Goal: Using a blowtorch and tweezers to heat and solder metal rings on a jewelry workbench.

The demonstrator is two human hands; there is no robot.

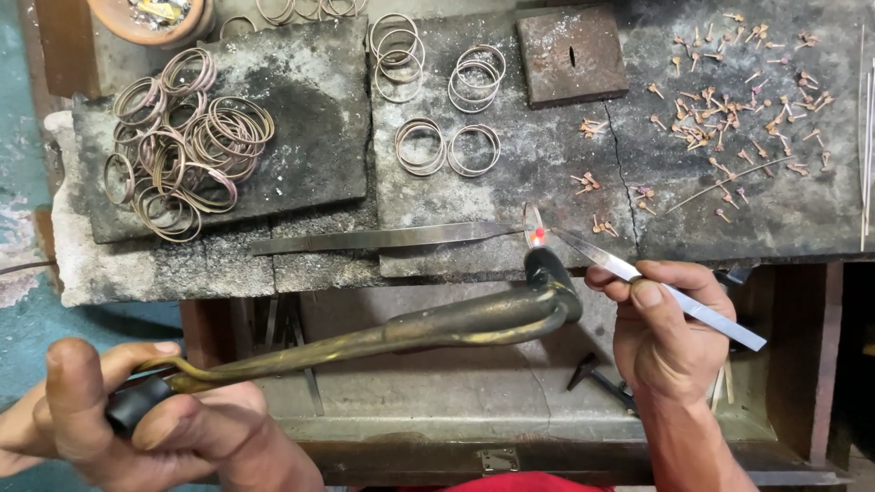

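**Torch and tweezers meet at a glowing point**

The worktop (510,191), a dark, scorched slab cracked to the right of centre, stretches above both hands. A blackened block (273,128) lies on it above the left hand, carrying a loose heap of thin metal rings (187,141). Further right, above the torch tip, more rings (447,150) lie in small neat stacks, and a rusty square plate (571,55) with a slot sits beyond them. Above the right hand, many small copper-coloured studs (729,109) are scattered. A clay bowl (150,18) shows at the top edge, far above the left hand. No packages, labels or signs can be seen.

The left hand (137,419) is closed around the black grip of a curved brass torch (437,323), whose tip rises toward the right hand. The right hand (661,333) pinches steel tweezers (656,287), their points reaching up-left to a tiny piece (538,235) glowing red just above the torch tip. A second, long pair of tweezers (383,239) lies flat on the worktop, its tip touching the same spot from the left.
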